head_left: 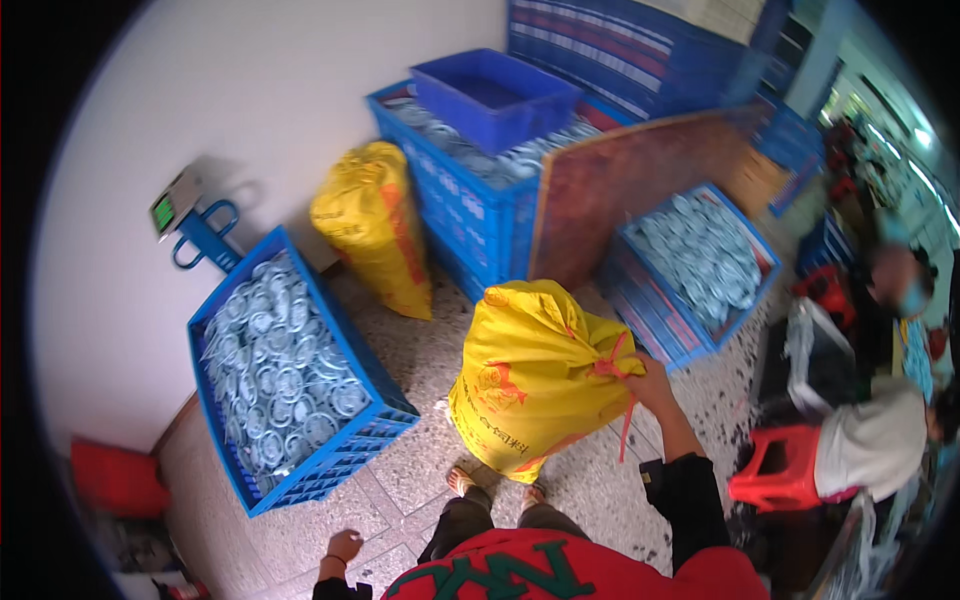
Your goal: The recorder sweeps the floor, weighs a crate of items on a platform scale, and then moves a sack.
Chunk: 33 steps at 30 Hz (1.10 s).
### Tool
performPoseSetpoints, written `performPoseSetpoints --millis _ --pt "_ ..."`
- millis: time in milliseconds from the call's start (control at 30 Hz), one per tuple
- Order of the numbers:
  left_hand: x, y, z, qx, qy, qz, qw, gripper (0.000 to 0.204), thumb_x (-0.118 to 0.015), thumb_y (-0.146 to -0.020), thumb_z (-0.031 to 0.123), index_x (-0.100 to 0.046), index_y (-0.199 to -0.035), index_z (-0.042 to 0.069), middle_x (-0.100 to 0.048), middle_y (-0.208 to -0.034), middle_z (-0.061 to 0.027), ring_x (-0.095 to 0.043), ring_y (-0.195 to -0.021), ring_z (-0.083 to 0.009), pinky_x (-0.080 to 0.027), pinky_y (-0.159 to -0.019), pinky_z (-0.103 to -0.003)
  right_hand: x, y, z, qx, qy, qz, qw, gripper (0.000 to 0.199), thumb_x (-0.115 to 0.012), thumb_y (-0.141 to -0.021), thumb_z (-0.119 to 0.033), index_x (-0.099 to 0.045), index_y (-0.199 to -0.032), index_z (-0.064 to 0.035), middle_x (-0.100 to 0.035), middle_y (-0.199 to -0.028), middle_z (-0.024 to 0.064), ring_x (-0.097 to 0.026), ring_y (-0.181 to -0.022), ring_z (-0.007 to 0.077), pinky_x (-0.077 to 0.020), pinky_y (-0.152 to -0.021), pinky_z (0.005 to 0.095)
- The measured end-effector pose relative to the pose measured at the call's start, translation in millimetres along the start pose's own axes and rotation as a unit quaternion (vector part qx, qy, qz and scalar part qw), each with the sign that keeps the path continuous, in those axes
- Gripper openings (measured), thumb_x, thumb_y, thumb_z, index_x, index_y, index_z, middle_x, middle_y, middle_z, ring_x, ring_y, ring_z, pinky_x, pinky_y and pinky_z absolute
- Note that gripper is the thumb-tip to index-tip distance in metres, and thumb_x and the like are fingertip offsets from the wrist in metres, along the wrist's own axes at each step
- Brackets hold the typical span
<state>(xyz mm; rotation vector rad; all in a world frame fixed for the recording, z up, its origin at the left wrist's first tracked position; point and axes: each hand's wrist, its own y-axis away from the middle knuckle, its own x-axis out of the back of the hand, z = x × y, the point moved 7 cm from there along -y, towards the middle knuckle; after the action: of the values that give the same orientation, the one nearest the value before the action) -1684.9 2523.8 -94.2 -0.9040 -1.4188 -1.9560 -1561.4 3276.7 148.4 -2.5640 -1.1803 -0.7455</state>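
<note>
My right hand [650,385] grips the gathered neck of a bulging yellow sack [530,385]. A red tie [608,367] is knotted round that neck, and its loose end hangs down beside the sack. The sack is in front of my feet, tilted toward my right hand. Low at the left, my left hand [345,546] hangs away from the sack with its fingers curled in, and nothing shows in it. Nearest to that hand stands a blue crate [335,485] full of pale blue-grey ring-shaped pieces [275,375].
A second yellow sack [375,225] leans near a large blue crate [460,215] topped by a blue tub [500,105]. A brown board [640,175] stands beside a smaller filled crate [650,300]. A scale [195,220] is by the wall. People sit at right near a red stool [780,468].
</note>
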Motion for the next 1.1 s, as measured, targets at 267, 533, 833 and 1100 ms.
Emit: performPoseSetpoints --millis 267,533,833,1100 --pt "-61.9 -23.9 43.2 -0.239 -0.27 -0.12 0.925 0.014 -0.057 -0.068 0.022 -0.065 -0.068 0.01 -0.064 -0.073 -0.0144 -0.063 -0.073 -0.0308 -0.05 -0.064 -0.043 143.2 107.7 43.4 -0.047 0.038 0.165 0.984 0.027 -0.062 -0.069 -0.008 -0.061 -0.094 -0.0006 -0.064 -0.08 0.0153 -0.063 -0.074 0.0233 -0.0476 -0.066 0.0305" --pt "63.9 -94.0 235.6 -0.198 -0.023 0.03 0.979 0.026 -0.054 -0.076 0.03 -0.063 -0.091 0.01 -0.064 -0.088 -0.0158 -0.06 -0.084 -0.0338 -0.048 -0.076 -0.04 227.0 291.9 135.0 -0.14 0.007 0.326 0.935 0.027 -0.058 -0.069 -0.003 -0.06 -0.096 0.0 -0.063 -0.08 0.0096 -0.058 -0.075 0.0141 -0.0467 -0.069 0.0274" --pt "52.9 -163.1 306.8 -0.164 0.065 -0.131 0.976 0.02 -0.052 -0.08 0.016 -0.061 -0.091 0.001 -0.062 -0.072 -0.0097 -0.06 -0.059 -0.0161 -0.049 -0.051 -0.029 138.2 413.2 134.5 -0.241 0.024 0.322 0.915 0.032 -0.063 -0.068 -0.006 -0.056 -0.1 -0.003 -0.062 -0.086 0.011 -0.058 -0.081 0.0183 -0.0461 -0.073 0.0299" --pt "20.5 -189.6 391.4 -0.267 0.014 -0.207 0.941 0.032 -0.058 -0.078 0.024 -0.061 -0.101 0.002 -0.065 -0.081 -0.0145 -0.065 -0.07 -0.0207 -0.051 -0.065 -0.032 18.4 442.9 98.7 -0.317 -0.105 0.288 0.897 0.046 -0.066 -0.071 -0.014 -0.047 -0.112 -0.0043 -0.06 -0.099 0.0162 -0.059 -0.094 0.0249 -0.0458 -0.079 0.0315"
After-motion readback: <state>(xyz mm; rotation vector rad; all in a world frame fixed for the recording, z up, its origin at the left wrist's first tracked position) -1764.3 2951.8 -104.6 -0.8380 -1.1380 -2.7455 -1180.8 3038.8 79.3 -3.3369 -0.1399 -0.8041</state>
